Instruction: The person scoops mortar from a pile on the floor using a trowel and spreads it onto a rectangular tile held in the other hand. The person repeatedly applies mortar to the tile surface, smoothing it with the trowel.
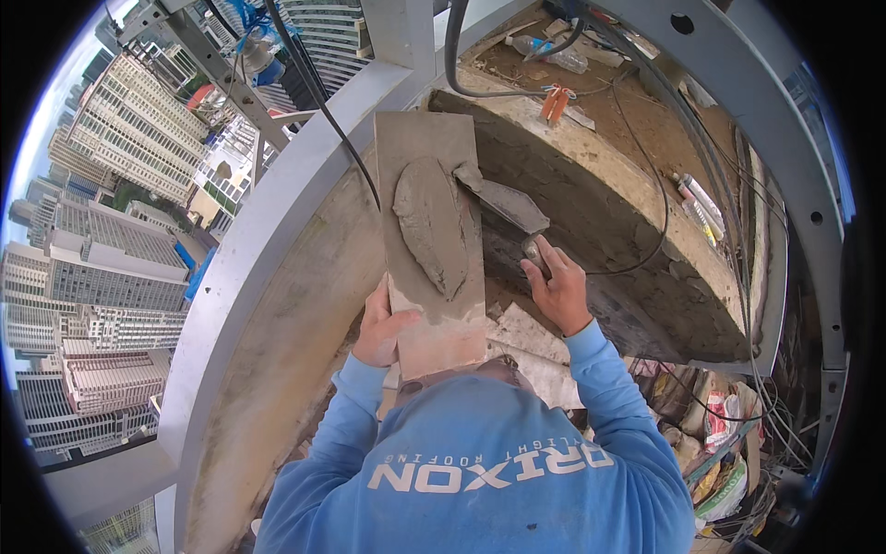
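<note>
Held the board (425, 138) by one edge in the left hand (380, 327) and the trowel (509, 205) in the right hand (561, 290), with the curved wall (591, 208) apparently part-coated and the mortar mound (429, 226) on the board left unspread.

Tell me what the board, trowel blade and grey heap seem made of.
Board: perhaps plywood, its flat, dull face pinkish under grey film.
Trowel blade: probably metal, thin and straight-edged, dulled by grey smears.
Heap: likely wet cement, matte, softly ridged.
</note>
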Tool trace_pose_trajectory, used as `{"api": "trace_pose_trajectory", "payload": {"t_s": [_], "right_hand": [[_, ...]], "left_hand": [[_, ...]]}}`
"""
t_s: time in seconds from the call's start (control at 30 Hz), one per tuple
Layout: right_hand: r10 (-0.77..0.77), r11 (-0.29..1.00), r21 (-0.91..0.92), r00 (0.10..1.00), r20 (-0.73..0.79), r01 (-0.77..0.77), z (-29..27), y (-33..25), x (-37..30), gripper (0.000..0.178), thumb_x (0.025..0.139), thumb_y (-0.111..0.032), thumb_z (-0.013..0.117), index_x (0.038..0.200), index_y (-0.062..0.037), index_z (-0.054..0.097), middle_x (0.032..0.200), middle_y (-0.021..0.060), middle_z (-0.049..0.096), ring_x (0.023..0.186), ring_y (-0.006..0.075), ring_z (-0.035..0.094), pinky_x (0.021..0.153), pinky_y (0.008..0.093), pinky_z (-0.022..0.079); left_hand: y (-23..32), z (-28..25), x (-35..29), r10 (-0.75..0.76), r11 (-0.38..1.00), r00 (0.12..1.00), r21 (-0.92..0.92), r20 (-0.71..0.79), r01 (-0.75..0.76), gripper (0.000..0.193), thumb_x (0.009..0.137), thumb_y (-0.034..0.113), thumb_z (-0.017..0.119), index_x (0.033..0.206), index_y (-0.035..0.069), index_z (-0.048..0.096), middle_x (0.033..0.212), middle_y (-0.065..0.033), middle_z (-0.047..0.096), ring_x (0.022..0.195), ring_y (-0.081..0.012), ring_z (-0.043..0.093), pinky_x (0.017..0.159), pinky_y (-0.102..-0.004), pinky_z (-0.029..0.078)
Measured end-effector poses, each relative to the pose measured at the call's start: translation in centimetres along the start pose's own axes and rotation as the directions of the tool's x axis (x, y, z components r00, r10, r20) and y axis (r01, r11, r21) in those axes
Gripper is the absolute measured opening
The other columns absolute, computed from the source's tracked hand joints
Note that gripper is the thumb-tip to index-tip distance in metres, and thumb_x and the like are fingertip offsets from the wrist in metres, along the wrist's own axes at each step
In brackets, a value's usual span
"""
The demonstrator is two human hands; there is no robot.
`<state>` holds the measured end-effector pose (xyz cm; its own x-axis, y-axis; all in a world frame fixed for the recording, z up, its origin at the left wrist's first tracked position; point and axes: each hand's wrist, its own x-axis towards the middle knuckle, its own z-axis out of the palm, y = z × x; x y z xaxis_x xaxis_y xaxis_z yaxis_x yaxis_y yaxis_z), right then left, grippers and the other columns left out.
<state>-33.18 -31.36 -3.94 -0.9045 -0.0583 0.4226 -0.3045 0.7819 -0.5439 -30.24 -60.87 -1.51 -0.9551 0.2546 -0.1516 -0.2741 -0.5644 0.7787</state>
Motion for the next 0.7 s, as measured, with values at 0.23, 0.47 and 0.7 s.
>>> {"api": "trace_pose_trajectory", "payload": {"t_s": [0.23, 0.47, 0.7], "right_hand": [[-0.092, 0.982, 0.158, 0.992, -0.089, 0.105, 4.0, -1.7, 6.3, 0.038, 0.088, -0.014, 0.073, 0.121, 0.0026, 0.063, 0.08, 0.0137, 0.06, 0.063, 0.0257, 0.057, 0.059, 0.0341, 0.047], [-0.172, 0.912, 0.399, 0.972, 0.158, 0.096, 1.1, -2.0, 5.8, 0.035, 0.09, -0.019, 0.071, 0.115, 0.005, 0.064, 0.084, 0.017, 0.063, 0.068, 0.0307, 0.062, 0.063, 0.035, 0.05], [-0.361, 0.673, 0.725, 0.921, 0.147, 0.148, 5.2, -0.5, 4.3, 0.036, 0.089, -0.013, 0.071, 0.119, 0.0056, 0.064, 0.091, 0.0199, 0.067, 0.076, 0.0304, 0.066, 0.072, 0.0345, 0.052]], "left_hand": [[2.1, -4.4, -1.2, 0.014, 0.998, 0.99, -0.057, -0.14, -0.022, 0.083, 0.072, 0.003, 0.063, 0.15, 0.0, 0.034, 0.139, -0.0138, 0.053, 0.123, -0.0283, 0.057, 0.104, -0.0405, 0.047], [0.4, -4.4, -0.5, 0.111, 0.92, 0.96, -0.337, -0.258, -0.198, 0.08, 0.074, 0.007, 0.061, 0.149, 0.001, 0.033, 0.137, -0.0184, 0.054, 0.121, -0.0341, 0.059, 0.102, -0.0466, 0.052], [0.7, 1.6, -0.5, 0.247, 0.885, 0.934, -0.332, -0.259, -0.326, 0.08, 0.073, 0.01, 0.062, 0.148, 0.002, 0.035, 0.137, -0.0192, 0.054, 0.12, -0.0361, 0.059, 0.102, -0.048, 0.052]]}}
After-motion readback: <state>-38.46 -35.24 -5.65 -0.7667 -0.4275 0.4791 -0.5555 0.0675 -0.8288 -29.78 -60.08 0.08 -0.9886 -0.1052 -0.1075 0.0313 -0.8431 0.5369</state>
